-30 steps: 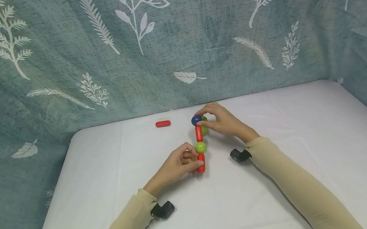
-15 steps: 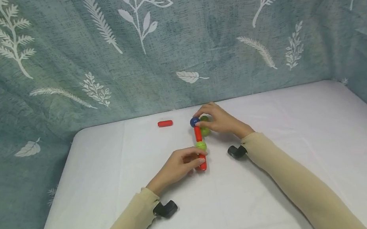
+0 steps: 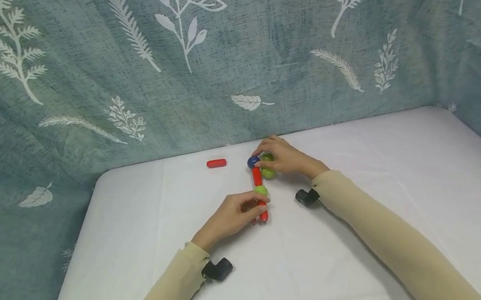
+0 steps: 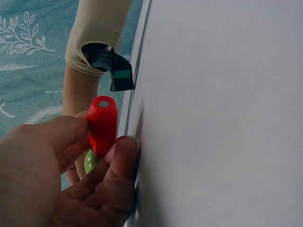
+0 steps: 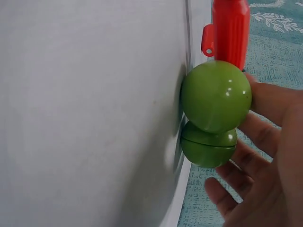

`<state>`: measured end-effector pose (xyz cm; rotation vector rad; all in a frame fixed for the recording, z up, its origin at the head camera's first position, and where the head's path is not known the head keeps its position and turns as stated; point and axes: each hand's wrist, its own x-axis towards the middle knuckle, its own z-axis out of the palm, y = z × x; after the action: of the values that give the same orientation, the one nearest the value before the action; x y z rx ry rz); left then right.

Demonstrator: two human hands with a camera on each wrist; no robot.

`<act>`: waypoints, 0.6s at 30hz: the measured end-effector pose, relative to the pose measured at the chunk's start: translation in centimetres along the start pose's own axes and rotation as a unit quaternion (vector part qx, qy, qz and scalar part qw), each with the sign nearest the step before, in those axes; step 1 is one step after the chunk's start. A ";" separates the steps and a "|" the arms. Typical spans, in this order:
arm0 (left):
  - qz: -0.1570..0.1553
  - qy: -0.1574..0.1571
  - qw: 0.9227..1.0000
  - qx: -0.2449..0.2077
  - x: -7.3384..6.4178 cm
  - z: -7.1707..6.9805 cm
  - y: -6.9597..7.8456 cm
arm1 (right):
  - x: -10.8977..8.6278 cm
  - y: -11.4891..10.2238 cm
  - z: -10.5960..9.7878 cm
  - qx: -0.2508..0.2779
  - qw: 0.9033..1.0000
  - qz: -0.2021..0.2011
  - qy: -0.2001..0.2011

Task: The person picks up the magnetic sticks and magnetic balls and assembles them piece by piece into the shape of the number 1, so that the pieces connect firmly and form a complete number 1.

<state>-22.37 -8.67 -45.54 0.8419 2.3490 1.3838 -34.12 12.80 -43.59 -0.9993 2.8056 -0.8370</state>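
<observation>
1. Chain of red rods and balls (image 3: 259, 189) lies mid-table, running near to far: red rod, green ball, red rod, blue ball (image 3: 253, 161); glossy plastic.
2. Left hand (image 3: 232, 217) pinches the near red rod (image 4: 102, 124) between thumb and fingers.
3. Right hand (image 3: 286, 157) curls loosely around two green balls (image 5: 214, 113) at the far end.
4. Judged partway: four pieces joined; both green balls and spare red rod (image 3: 216, 163), far left, seem unattached.
5. White table (image 3: 376, 233), leaf-print cloth (image 3: 71, 93) behind.

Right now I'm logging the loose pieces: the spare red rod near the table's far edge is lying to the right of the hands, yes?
Not quite. The head view shows the spare red rod near the table's far edge, but it lies to the left of the hands, beyond the left hand and apart from the right hand.
</observation>
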 end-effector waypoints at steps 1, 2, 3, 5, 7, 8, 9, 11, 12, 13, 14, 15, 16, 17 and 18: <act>0.000 -0.002 1.000 0.007 0.1 0.0 0.0 | 0.0 0.0 0.0 0.000 1.000 0.002 -0.002; 0.000 -0.002 1.000 0.012 0.2 -0.1 0.0 | 0.0 0.1 0.1 0.000 1.000 0.005 -0.005; 0.000 -0.004 1.000 0.015 0.2 -0.1 0.0 | 0.0 0.1 0.1 0.000 1.000 0.007 -0.008; 0.000 -0.007 1.000 0.017 0.3 -0.2 0.1 | 0.0 0.1 0.1 -0.003 1.000 0.009 -0.013; -0.003 -0.011 1.000 0.013 0.3 -0.3 0.2 | -0.1 0.1 0.1 -0.011 1.000 0.006 -0.012; -0.003 -0.013 1.000 0.012 0.3 -0.3 0.2 | -0.3 0.1 0.0 -0.015 1.000 0.002 -0.007; -0.004 -0.015 1.000 0.012 0.3 -0.4 0.2 | -0.5 0.0 -0.1 -0.016 1.000 0.000 -0.001; -0.006 -0.017 1.000 0.013 0.4 -0.4 0.1 | -0.9 -0.1 -0.4 -0.016 1.000 -0.010 0.017; -0.006 -0.017 1.000 0.014 0.4 -0.4 0.1 | -1.2 -0.2 -0.5 -0.016 0.999 -0.014 0.025; -0.006 -0.018 1.000 0.015 0.5 -0.4 0.0 | -1.5 -0.2 -0.7 -0.012 0.999 -0.017 0.033; -0.006 -0.018 1.000 0.014 0.5 -0.4 0.0 | -1.7 -0.3 -0.8 -0.008 0.999 -0.020 0.038; -0.006 -0.019 1.000 0.014 0.5 -0.5 0.0 | -2.0 -0.3 -0.9 -0.005 0.999 -0.020 0.042; -0.006 -0.019 1.000 0.013 0.5 -0.5 -0.1 | -2.3 -0.3 -1.0 -0.005 0.999 -0.022 0.044; -0.006 -0.020 1.000 0.012 0.5 -0.5 -0.1 | -2.5 -0.2 -1.0 -0.005 0.999 -0.023 0.045; -0.006 -0.020 1.000 0.013 0.5 -0.5 -0.1 | -2.8 -0.2 -1.0 -0.004 0.999 -0.023 0.046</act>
<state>-23.03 -8.78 -45.35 0.8541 2.3419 1.3224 -32.06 14.83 -42.97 -1.0572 2.8743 -0.8988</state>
